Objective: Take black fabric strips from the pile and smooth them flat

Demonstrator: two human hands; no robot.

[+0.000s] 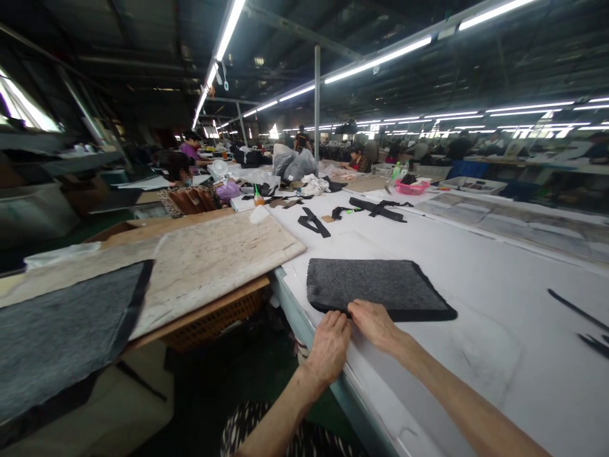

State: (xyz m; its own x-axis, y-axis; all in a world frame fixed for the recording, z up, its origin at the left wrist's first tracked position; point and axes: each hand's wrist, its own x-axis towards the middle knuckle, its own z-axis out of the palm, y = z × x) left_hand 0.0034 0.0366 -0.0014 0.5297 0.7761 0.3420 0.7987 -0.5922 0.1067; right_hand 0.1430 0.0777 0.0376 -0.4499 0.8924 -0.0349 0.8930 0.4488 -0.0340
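A dark grey fabric panel (pixel 371 282) with a black border strip along its near edge lies flat on the white table. My left hand (pixel 332 343) is at the table's edge, its fingers closed on the black border near the panel's near left corner. Right beside it, my right hand (pixel 373 322) pinches the same border with thumb and fingers. The two hands nearly touch. Whatever lies under the fingertips is hidden.
Black fabric strips (pixel 378 209) lie farther up the white table (pixel 476 254), near a pink basket (pixel 412 186). On the left, a beige board (pixel 214 260) bears another grey panel (pixel 71 330) with black edging. An orange bottle (pixel 257 197) stands beyond. Other people work in the background.
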